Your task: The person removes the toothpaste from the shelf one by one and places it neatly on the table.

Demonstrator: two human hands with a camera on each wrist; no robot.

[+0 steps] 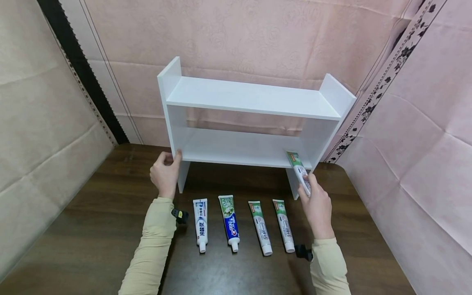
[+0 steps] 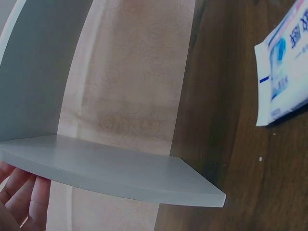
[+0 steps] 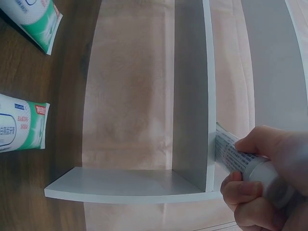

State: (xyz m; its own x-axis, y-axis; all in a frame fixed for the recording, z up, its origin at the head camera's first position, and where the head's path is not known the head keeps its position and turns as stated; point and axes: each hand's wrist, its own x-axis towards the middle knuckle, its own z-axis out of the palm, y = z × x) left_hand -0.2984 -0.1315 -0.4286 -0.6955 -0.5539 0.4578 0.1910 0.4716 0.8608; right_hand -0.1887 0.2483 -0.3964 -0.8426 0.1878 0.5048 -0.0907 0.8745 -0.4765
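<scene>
A white two-tier shelf (image 1: 243, 149) stands on the brown table. My left hand (image 1: 166, 172) holds the edge of its left side panel (image 2: 110, 173), the fingers against the outer face. In my right hand (image 1: 318, 205) is a green-and-white toothpaste tube (image 1: 298, 168), gripped near its cap end. The tube's flat green end reaches over the right end of the lower shelf board. In the right wrist view, fingers and thumb wrap around the tube (image 3: 233, 149), and its far end is hidden behind the board edge.
In front of the shelf lie a white-and-blue toothpaste tube (image 1: 200, 223), a blue-and-green one (image 1: 229, 221) and two green-and-white ones (image 1: 260, 227) (image 1: 284, 225), caps toward me. Pink patterned cloth (image 1: 243, 37) hangs behind and at both sides.
</scene>
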